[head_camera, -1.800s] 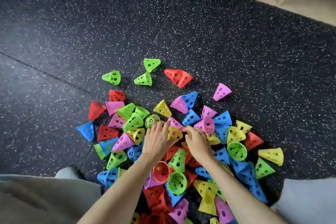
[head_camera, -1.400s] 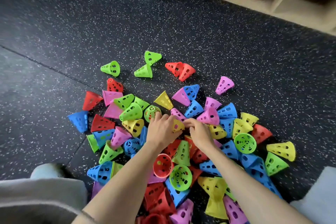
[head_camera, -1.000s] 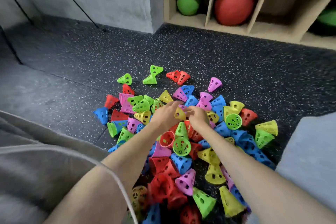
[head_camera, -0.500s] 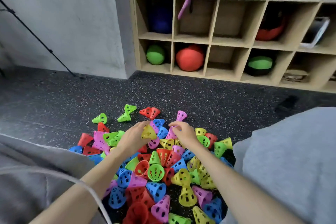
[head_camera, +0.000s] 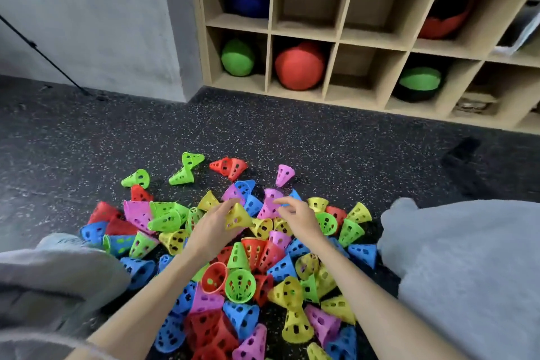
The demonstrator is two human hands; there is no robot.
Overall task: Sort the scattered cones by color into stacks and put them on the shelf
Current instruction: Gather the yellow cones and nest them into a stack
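Several perforated plastic cones in red, green, blue, yellow and pink lie scattered in a pile [head_camera: 242, 266] on the dark speckled floor. My left hand [head_camera: 211, 228] holds a yellow cone [head_camera: 238, 218] a little above the pile, fingers curled round it. To the right, my right hand [head_camera: 298, 215] hovers over a pink cone [head_camera: 270, 203], fingers relaxed and holding nothing. The wooden cubby shelf [head_camera: 336, 35] stands against the far wall.
The shelf cubbies hold a green ball [head_camera: 237, 58], a red ball [head_camera: 299, 66] and a green-topped ball [head_camera: 420, 83]. My grey-clad knees [head_camera: 467, 272] flank the pile. A black tripod leg [head_camera: 46, 58] slants by the grey wall. A dark object [head_camera: 460, 152] lies on the floor.
My head has tilted up, bringing the shelf into view. My left hand has lifted a yellow cone out of the pile. My right hand has let go and moved right toward a pink cone.
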